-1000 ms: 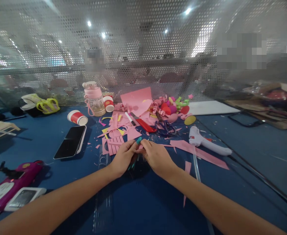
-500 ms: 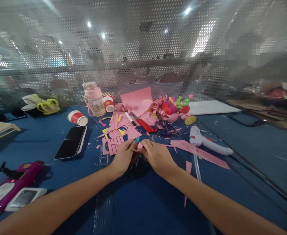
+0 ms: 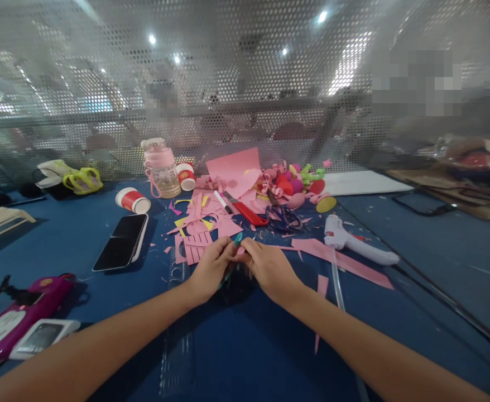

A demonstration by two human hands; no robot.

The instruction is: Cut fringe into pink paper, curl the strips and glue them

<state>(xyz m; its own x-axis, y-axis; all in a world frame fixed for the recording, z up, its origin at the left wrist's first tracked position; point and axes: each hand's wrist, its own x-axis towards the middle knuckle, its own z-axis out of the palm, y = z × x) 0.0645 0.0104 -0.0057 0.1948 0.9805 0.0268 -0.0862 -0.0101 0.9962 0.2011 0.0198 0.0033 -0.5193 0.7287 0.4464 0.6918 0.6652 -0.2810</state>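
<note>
My left hand [image 3: 209, 269] and my right hand [image 3: 273, 269] meet fingertip to fingertip above the blue table. Between the closed fingers a small pink piece [image 3: 240, 250], like paper or foam sheet, shows in part. A teal thing [image 3: 239, 239] sticks up by the left fingertips, and more teal shows below that hand; its kind is hidden. Just beyond lie pink cut scraps [image 3: 228, 226] and a slotted pink piece [image 3: 198, 247]. Left of my left hand lies a clear stencil ruler [image 3: 178, 273].
A white glue gun [image 3: 360, 247] with its cord lies right, by a long pink strip [image 3: 366, 271]. Behind the hands are a red cutter [image 3: 250, 213], a marker [image 3: 222, 202] and blue-handled scissors [image 3: 284, 218]. Left are a phone [image 3: 121, 243], a paper cup [image 3: 133, 200] and a bottle [image 3: 161, 170].
Both hands stay together in nearly the same place. The teal thing has shifted slightly up and right at the fingertips, and less of the pink piece shows.
</note>
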